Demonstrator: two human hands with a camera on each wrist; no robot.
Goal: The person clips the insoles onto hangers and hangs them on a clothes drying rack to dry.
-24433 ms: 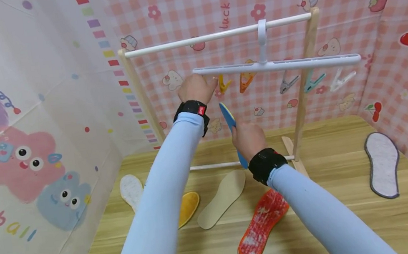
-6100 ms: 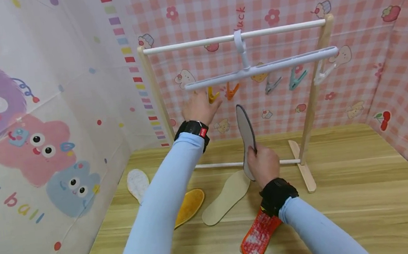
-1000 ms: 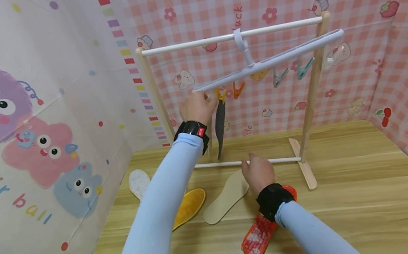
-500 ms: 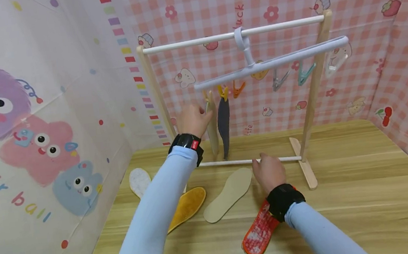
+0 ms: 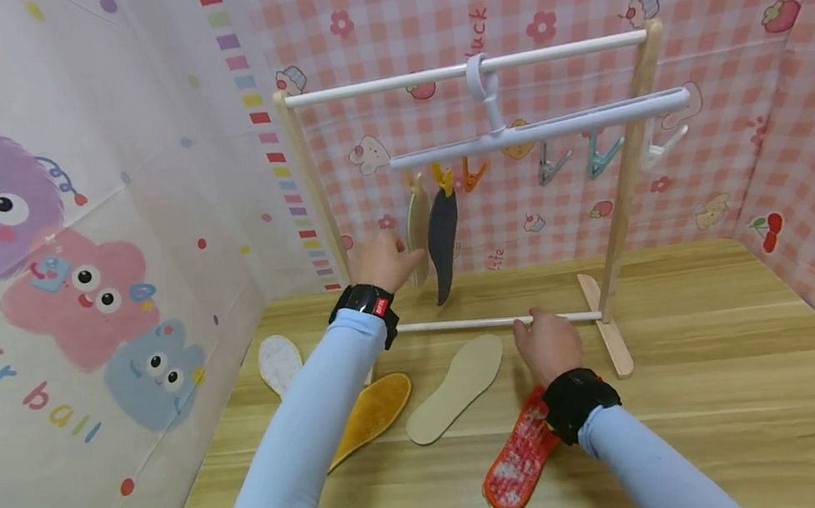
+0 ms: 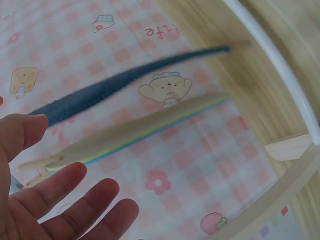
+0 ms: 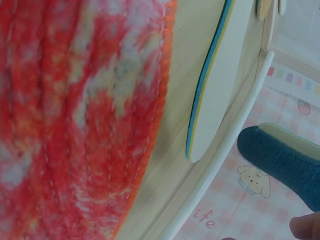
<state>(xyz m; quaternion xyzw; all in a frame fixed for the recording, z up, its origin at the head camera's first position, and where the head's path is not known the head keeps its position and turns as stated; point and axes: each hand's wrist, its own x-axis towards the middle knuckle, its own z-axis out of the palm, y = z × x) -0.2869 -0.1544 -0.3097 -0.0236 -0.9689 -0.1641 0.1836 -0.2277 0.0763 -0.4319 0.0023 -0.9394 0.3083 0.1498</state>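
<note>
Six clips (image 5: 552,166) line one white plastic hanger (image 5: 588,118) in the head view; the two leftmost pinch a smooth cream insole (image 5: 417,223) and, just right of it, a dark grey insole (image 5: 444,241), so both hang at the left. The hanger hooks on one wooden rack (image 5: 621,204) with two white rods. Four more insoles lie on the wood-grain table (image 5: 758,415): a fuzzy white insole (image 5: 279,359) at left, then a mustard insole (image 5: 378,408), a flat beige insole (image 5: 456,389) and, nearest me, a red insole (image 5: 514,464) partly under my right wrist. My left hand (image 5: 383,261) is just beside the cream insole; my right hand (image 5: 550,347), loosely bent and released, is by the lower rod.

In the left wrist view, my thumb and three fingers are spread, released; the cream insole shows blue and yellow layers along its edge.

In the right wrist view, the red insole is mottled, stitched in rows and bound in orange; two of my fingertips show, apart.
</note>
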